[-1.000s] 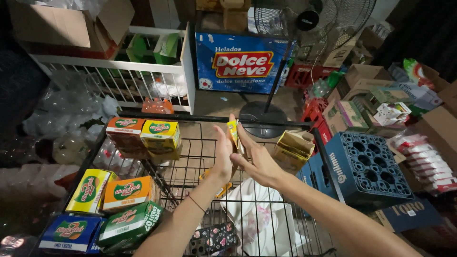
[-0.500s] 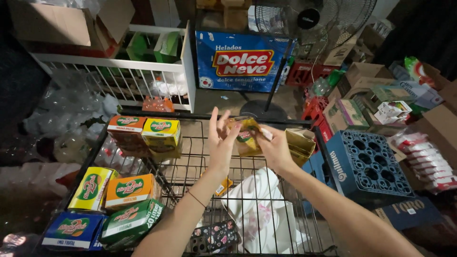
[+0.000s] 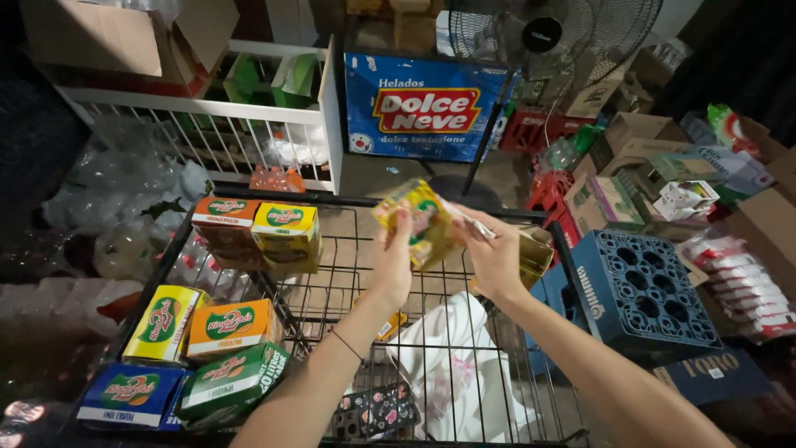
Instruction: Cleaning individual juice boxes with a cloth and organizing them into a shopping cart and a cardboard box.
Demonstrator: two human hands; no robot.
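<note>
Since the earlier frames both hands have drawn apart a little, and the yellow packet now faces the camera instead of standing edge-on between the palms.

Head view: the left hand grips the packet's lower left edge with thumb and fingers closed on it, and the right hand pinches its right side, fingers closed. The packet is held tilted above the far end of the wire cart. Coloured boxes are stacked along the cart's left side, two more at the far left corner. A white bag lies in the cart under the forearms. A blue crate stands just right of the cart.
</note>
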